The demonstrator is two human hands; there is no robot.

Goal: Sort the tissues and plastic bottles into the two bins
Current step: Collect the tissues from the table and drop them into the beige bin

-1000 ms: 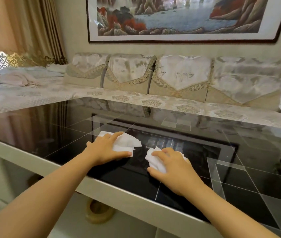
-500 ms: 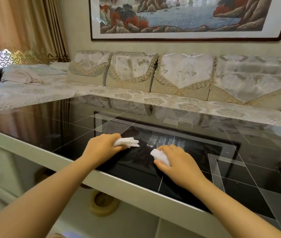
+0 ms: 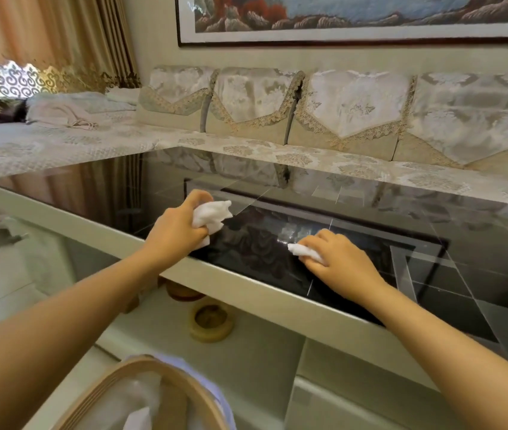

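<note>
Comparing with 1 s ago: both tissues then lay spread flat on the worktop (image 3: 355, 200) under the palms; now both are bunched up. Left hand (image 3: 181, 226), centre frame, has lifted off the glass, fingers curled round a crumpled tissue (image 3: 212, 212) that sticks out to the upper right of the fist. Right hand (image 3: 338, 263), right of centre, stays low on the glass, fingers curled over a smaller wad (image 3: 304, 251); only its left tip shows, the rest is hidden under the fingers. View has tilted down: a bin (image 3: 153, 395) with a wooden rim and white liner now shows at bottom centre, cut off by the frame edge; contents hard to make out. Around: sofa (image 3: 339, 119) behind the worktop, curtain (image 3: 60, 35) upper left, painting (image 3: 355, 17) top, round tin (image 3: 212, 322) on the shelf under the worktop.
</note>
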